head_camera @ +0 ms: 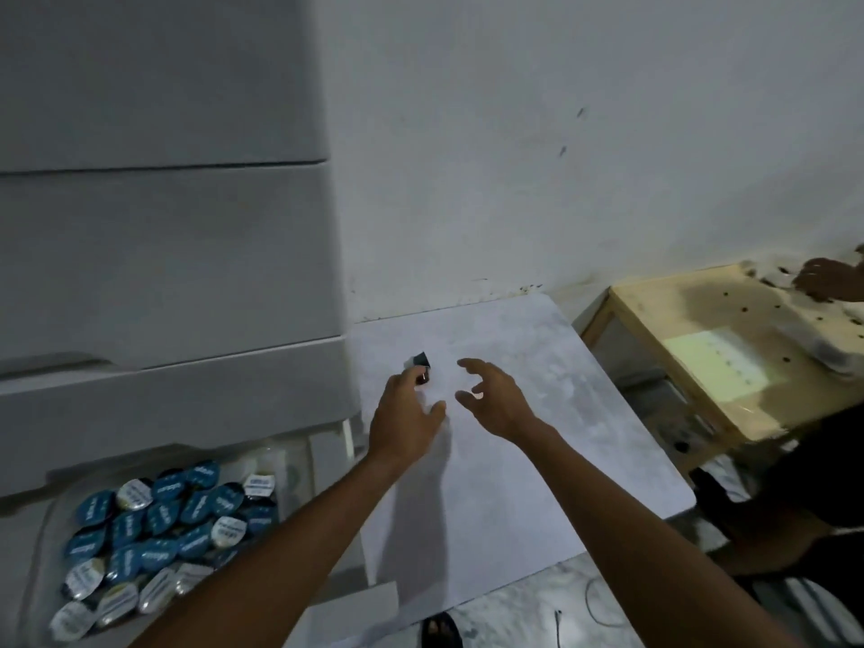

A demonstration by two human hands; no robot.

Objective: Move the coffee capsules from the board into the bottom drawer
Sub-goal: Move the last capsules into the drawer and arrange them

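Note:
A pale board (537,413) lies on the floor against the wall. One dark coffee capsule (419,362) with a silver side sits near the board's far left edge. My left hand (404,413) reaches to it, fingertips touching or pinching it. My right hand (491,395) hovers just right of it, fingers spread and curled, holding nothing. At lower left the bottom drawer (42,544) of a grey plastic cabinet is pulled out, and several blue and silver capsules (159,526) lie piled in it.
The grey drawer cabinet (163,226) stands at left with its upper drawers closed. A wooden crate (692,348) stands at right, where another person's hand (827,278) reaches. A dark-clothed person (804,484) sits at right. A foot (439,631) and a cable (603,605) lie near the bottom edge.

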